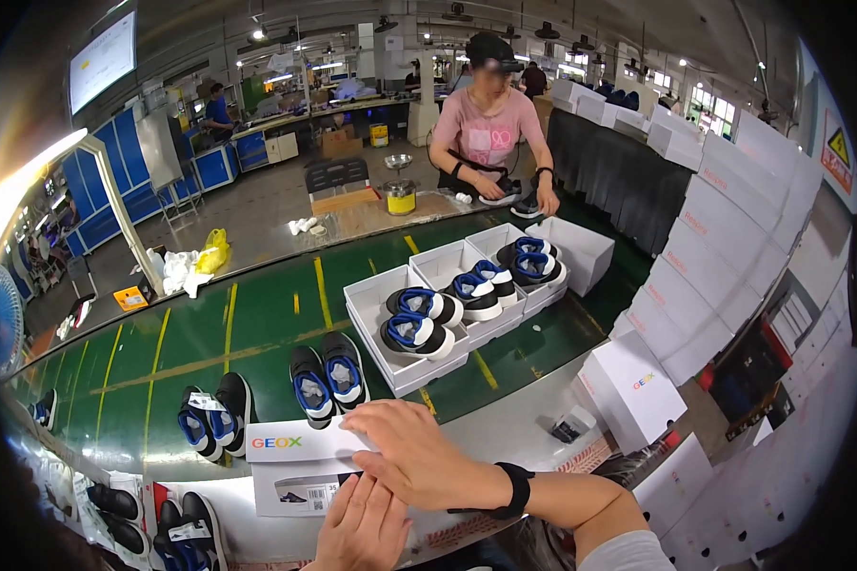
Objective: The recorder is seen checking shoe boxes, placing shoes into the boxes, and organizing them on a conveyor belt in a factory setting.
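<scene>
At the near edge of the bench, a closed white shoe box is laid with its long axis running left to right. The left hand is held flat, fingers together, just below the box's right end; the right hand (wrist banded in black) is pressed open-palmed on the lid's right corner, nothing clamped. Beyond the box, two pairs of black-and-blue shoes are ranged on the green conveyor belt, and open boxes of shoes are set farther right.
</scene>
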Tool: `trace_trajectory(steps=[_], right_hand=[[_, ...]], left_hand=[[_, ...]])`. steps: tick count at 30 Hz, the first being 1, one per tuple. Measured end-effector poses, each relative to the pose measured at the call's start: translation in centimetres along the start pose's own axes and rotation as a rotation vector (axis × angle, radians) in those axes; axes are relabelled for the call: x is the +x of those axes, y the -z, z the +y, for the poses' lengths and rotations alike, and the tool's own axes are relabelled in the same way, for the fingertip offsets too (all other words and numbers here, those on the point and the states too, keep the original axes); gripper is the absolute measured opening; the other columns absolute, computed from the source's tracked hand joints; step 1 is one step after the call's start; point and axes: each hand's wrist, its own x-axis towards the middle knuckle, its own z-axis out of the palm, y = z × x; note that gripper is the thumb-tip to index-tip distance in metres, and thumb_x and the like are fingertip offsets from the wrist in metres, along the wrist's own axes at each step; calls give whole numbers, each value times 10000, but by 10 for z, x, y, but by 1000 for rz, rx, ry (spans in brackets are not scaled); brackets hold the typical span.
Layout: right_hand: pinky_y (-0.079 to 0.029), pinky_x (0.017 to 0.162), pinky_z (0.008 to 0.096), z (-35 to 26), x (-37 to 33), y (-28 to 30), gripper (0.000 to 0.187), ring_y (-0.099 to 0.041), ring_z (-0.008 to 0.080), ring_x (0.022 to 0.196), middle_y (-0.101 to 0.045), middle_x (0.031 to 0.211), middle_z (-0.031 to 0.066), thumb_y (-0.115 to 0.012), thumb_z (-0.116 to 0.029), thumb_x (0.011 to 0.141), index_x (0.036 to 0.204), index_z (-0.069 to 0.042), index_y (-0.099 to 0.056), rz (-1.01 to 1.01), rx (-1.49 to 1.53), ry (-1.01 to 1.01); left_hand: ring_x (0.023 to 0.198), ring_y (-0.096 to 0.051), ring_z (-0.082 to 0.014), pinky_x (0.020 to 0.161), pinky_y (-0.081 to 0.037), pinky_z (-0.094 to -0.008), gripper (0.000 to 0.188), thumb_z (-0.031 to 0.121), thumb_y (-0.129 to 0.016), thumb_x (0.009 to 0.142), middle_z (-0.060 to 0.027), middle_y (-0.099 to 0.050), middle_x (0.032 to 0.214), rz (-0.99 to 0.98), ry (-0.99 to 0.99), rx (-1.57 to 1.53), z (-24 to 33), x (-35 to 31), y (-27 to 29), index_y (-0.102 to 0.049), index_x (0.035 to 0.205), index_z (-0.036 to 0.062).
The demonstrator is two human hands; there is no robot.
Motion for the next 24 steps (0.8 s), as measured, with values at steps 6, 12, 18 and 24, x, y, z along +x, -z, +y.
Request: trace_trajectory(steps=[6,12,18,24], right_hand=[[-319,1011,434,-4,-2,-3,379,-457,305,1206,-515,1262,145,-498,-285,972,1243,-19,-505,16,11,32],[-346,986,433,-11,8,-8,394,-489,307,1182,-549,1230,143,-542,-335,957,1201,-27,-537,19,-28,49],[-385,900,471,-14,19,-10,415,-528,350,1077,-561,1165,162,-692,-237,817,1143,-23,-548,-7,-265,145],[-377,934,463,-27,37,4,519,-497,364,1072,-539,1150,182,-683,-238,819,1261,-28,-510,-198,-358,236]], left_hand=[[1309,-428,-377,1116,-309,-463,599,201,-696,759,-245,-506,1327,-31,149,81,3,-11,3,-522,1257,-83],[1314,-444,-344,1107,-331,-425,617,281,-711,806,-224,-518,1352,-110,265,187,-6,-27,19,-530,1289,-56],[1308,-425,-411,1108,-319,-484,712,313,-706,772,-283,-443,1378,-93,413,298,-41,-68,35,-434,1306,-70],[1315,-393,-460,1093,-324,-462,896,495,-642,887,-353,-381,1403,79,694,-123,-85,-104,63,-285,1382,-161]])
